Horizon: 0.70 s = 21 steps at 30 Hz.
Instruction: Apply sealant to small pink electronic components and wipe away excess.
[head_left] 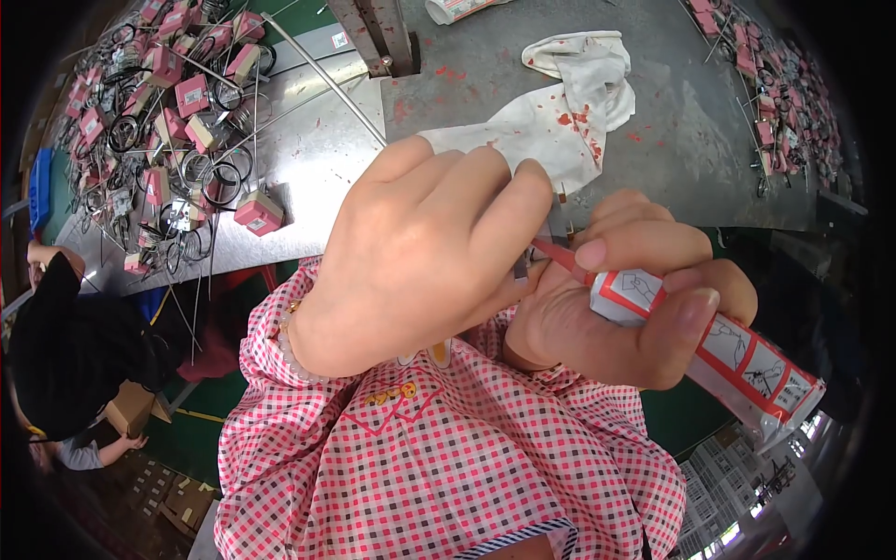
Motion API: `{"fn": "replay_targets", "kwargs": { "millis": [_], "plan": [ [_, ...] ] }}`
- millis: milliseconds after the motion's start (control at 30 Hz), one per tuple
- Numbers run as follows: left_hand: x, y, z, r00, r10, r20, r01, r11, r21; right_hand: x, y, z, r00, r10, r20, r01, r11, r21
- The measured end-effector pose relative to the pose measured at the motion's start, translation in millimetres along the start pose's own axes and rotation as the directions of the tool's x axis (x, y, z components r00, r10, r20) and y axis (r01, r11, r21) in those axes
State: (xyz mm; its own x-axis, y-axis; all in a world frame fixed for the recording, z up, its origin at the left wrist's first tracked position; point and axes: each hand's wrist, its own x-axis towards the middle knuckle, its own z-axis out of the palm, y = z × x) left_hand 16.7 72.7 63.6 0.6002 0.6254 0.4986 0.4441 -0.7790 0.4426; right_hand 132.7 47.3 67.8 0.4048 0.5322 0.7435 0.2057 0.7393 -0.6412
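1. Left hand (pixel 420 252), back turned to the camera, has its fingers curled inward; the fingertips are hidden, so I cannot tell what they pinch. Right hand (pixel 653 289) has thumb and fingers closed around a white-and-red tube (pixel 747 359) – its red nozzle (pixel 563 255) points leftward, toward the left hand. Between the hands shows a small grey metal part (pixel 557 224); whether the nozzle touches it cannot be told.

2. At the far left, another person (pixel 56 355), mostly in black, is near a cardboard box (pixel 131 407).

3. Upper left, a heap of pink-and-cream boxes (pixel 191 95) lies tangled with black cables and thin metal rods.

4. Right of that heap, a long metal rod (pixel 322 75) slants down to the left hand's knuckles; its lower end is out of sight. A beaded bracelet (pixel 285 345) circles the left wrist, above a pink, black and white checked garment (pixel 420 467).

5. Beyond the hands, a metal post (pixel 373 37) meets the grey worktop (pixel 691 121). Right of it lies a crumpled white cloth (pixel 579 93) – stained red, with more red specks around it.

6. Far right, a second heap of similar pink pieces (pixel 793 103) lies on the worktop's edge.
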Motion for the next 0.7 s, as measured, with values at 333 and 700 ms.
{"fn": "replay_targets", "kwargs": {
  "millis": [333, 700],
  "plan": [
    [-11, -14, -31, 0.982, -0.178, 0.064, 0.177, 0.984, 0.022, -1, 5, 10, 0.971, 0.0, -0.241, 0.045, 0.982, 0.181],
    [-58, -222, -241, 0.782, -0.45, -0.432, 0.487, 0.007, 0.873, 21, 31, -8, 0.846, 0.26, -0.465, -0.164, 0.957, 0.238]
  ]
}}
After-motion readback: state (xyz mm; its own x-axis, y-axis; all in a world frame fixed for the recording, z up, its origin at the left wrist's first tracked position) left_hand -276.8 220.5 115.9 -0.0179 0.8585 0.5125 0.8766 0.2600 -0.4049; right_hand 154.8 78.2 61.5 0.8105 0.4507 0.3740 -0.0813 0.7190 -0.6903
